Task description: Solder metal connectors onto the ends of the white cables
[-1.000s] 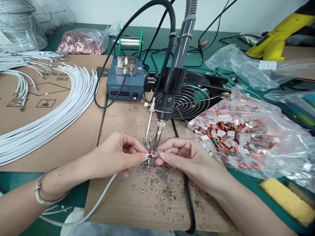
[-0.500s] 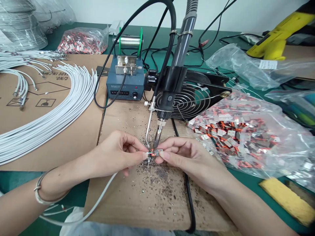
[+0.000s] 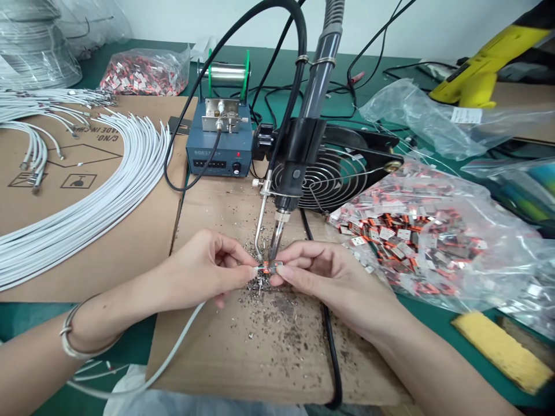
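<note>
My left hand point(image 3: 212, 266) pinches the end of a white cable point(image 3: 180, 341), whose short coloured wires show past the fingertips. Between thumb and fingers, my right hand point(image 3: 323, 271) grips a small USB connector point(image 3: 276, 266) with an orange-red inner part. Wires and connector meet under the tip of a soldering iron point(image 3: 274, 245), which is clamped in a stand above. Beside that tip ends a thin bent solder feed tube point(image 3: 259, 231). Whether the tip touches the joint is too small to tell. Solder bits point(image 3: 260, 286) lie scattered beneath.
A blue solder feeder point(image 3: 221, 153) with a solder spool point(image 3: 228, 74) stands behind, near a black fan point(image 3: 338, 179). On the left lies a bundle of white cables point(image 3: 143, 167). To the right are a bag of connectors point(image 3: 407, 242) and a yellow sponge point(image 3: 503, 352).
The whole view has shifted slightly. Both hands keep their grip at the iron tip, and the connector seems turned a little, showing more of its orange part.
</note>
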Motion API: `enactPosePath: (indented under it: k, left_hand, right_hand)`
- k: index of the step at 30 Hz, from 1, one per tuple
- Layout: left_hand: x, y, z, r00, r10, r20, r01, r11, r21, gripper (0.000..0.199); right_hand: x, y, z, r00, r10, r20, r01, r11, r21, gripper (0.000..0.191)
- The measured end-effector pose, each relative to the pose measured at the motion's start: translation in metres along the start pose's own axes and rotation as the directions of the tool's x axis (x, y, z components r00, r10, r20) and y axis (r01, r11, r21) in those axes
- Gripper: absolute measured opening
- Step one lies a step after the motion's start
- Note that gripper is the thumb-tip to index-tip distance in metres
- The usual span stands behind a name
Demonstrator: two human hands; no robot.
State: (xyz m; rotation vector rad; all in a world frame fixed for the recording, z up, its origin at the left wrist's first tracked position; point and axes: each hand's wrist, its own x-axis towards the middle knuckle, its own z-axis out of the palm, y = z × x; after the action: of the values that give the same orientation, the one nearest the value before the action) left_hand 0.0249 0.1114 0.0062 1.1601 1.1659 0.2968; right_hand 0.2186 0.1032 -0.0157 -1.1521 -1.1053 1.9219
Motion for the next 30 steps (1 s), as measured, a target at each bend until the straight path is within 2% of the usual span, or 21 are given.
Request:
enactPosePath:
  k: [30]
  left_hand:
    - [-0.0029, -0.001, 0.0012, 1.0, 0.002, 0.011, -0.002, 0.999, -0.04, 0.018]
  right_hand:
    - [0.0003, 0.0009, -0.0021, 0.997, -0.037, 0.067, 0.035, 0.999, 0.034, 0.008]
